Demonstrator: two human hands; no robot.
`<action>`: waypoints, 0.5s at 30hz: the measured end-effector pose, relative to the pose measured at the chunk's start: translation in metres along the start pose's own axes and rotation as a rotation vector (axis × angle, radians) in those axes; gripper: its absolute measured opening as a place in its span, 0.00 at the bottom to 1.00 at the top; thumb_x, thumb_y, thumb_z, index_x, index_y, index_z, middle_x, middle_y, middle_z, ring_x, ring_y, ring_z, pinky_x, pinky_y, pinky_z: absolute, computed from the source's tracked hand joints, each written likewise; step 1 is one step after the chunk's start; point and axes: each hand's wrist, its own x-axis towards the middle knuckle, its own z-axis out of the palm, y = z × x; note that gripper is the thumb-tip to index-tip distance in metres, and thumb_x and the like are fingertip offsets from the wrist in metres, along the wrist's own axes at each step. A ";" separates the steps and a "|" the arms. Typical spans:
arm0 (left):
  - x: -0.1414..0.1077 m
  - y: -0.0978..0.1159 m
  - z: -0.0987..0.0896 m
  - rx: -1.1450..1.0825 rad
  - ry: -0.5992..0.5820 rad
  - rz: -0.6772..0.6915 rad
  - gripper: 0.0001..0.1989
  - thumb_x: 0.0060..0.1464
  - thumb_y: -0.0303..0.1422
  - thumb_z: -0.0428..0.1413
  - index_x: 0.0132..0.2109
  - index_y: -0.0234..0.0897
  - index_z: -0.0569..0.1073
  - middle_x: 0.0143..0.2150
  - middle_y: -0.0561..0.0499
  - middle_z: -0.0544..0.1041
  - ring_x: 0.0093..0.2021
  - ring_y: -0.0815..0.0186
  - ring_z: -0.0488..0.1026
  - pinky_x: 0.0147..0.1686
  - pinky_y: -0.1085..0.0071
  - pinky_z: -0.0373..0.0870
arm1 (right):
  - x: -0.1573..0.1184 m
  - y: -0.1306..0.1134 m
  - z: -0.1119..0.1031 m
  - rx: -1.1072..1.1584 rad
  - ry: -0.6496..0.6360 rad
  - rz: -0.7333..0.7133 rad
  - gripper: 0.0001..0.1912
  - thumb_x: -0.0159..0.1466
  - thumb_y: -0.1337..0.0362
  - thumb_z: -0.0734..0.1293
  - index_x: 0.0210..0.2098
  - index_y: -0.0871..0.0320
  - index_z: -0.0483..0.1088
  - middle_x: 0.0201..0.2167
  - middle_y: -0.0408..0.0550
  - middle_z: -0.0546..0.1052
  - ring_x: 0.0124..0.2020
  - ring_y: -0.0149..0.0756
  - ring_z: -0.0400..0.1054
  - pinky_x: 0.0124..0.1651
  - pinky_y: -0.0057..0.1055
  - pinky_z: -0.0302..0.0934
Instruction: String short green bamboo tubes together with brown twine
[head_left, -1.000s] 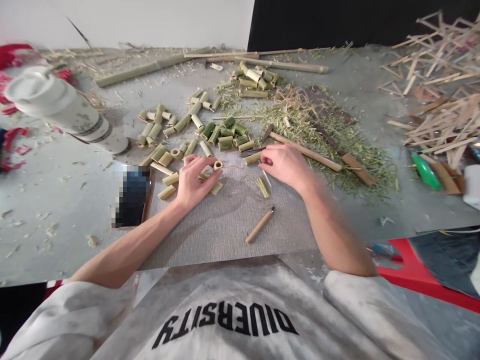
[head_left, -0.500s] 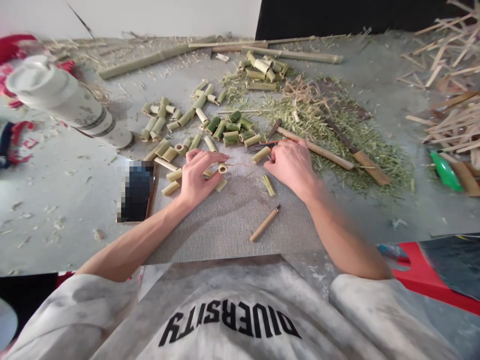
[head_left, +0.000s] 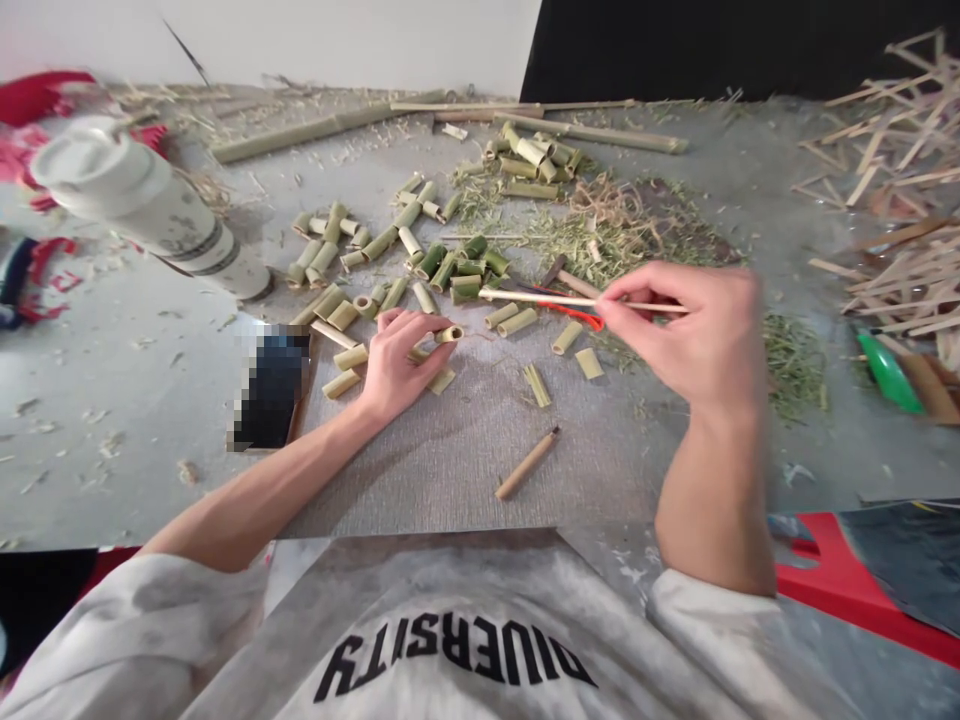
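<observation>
Between thumb and fingers, my left hand (head_left: 405, 362) pinches a short bamboo tube (head_left: 450, 335), its open end facing right. My right hand (head_left: 679, 325) is raised over the table and grips a thin wooden stick (head_left: 544, 298), which points left toward the tube but stays apart from it. Beneath the stick lie red-handled scissors or pliers (head_left: 592, 320), partly covered. Cut bamboo pieces (head_left: 517, 321) lie between the hands, with a split bamboo piece (head_left: 536, 385) nearer me. A small wooden-handled tool (head_left: 527, 462) rests in front.
Several bamboo tubes (head_left: 382, 243) are spread behind my left hand. Green shavings (head_left: 622, 225) heap up behind my right, with a hammer (head_left: 574, 280) at their edge. A phone (head_left: 271, 390) and a white tumbler (head_left: 150, 215) stand left. Thin wooden strips (head_left: 907, 280) pile at far right.
My right hand has lifted and moved right, now holding the thin wooden stick. Some bamboo pieces near it lie differently. My left hand keeps its tube, now tilted slightly to the right.
</observation>
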 end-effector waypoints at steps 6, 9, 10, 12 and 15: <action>0.001 0.002 0.000 0.023 -0.038 0.017 0.06 0.71 0.35 0.62 0.49 0.46 0.85 0.43 0.53 0.88 0.44 0.59 0.82 0.58 0.54 0.71 | -0.006 -0.016 -0.012 0.033 -0.098 -0.099 0.10 0.73 0.58 0.74 0.33 0.46 0.81 0.26 0.41 0.80 0.26 0.37 0.73 0.32 0.41 0.67; 0.000 0.002 -0.001 0.015 -0.038 0.040 0.08 0.71 0.34 0.63 0.52 0.47 0.86 0.44 0.52 0.87 0.45 0.59 0.82 0.57 0.54 0.70 | -0.006 -0.013 -0.015 0.037 -0.083 -0.095 0.09 0.72 0.61 0.74 0.33 0.46 0.80 0.25 0.41 0.79 0.25 0.36 0.73 0.31 0.41 0.66; 0.000 0.002 -0.001 0.014 -0.042 0.046 0.09 0.72 0.34 0.63 0.53 0.47 0.87 0.44 0.52 0.87 0.45 0.59 0.82 0.57 0.54 0.70 | -0.006 -0.012 -0.015 0.032 -0.090 -0.102 0.09 0.72 0.62 0.74 0.33 0.46 0.80 0.25 0.41 0.80 0.25 0.36 0.73 0.31 0.41 0.66; 0.000 0.001 -0.002 0.023 -0.057 0.053 0.09 0.73 0.36 0.63 0.55 0.48 0.87 0.43 0.51 0.86 0.45 0.59 0.81 0.56 0.54 0.69 | -0.005 -0.010 -0.013 0.013 -0.119 -0.123 0.09 0.71 0.63 0.74 0.33 0.47 0.79 0.26 0.40 0.80 0.26 0.35 0.74 0.31 0.41 0.65; -0.001 -0.003 -0.002 0.039 -0.078 0.073 0.12 0.74 0.43 0.62 0.56 0.49 0.88 0.41 0.50 0.85 0.43 0.58 0.80 0.55 0.53 0.69 | -0.004 -0.008 -0.003 0.023 -0.167 -0.152 0.10 0.72 0.62 0.73 0.33 0.48 0.78 0.27 0.40 0.82 0.26 0.36 0.75 0.31 0.40 0.65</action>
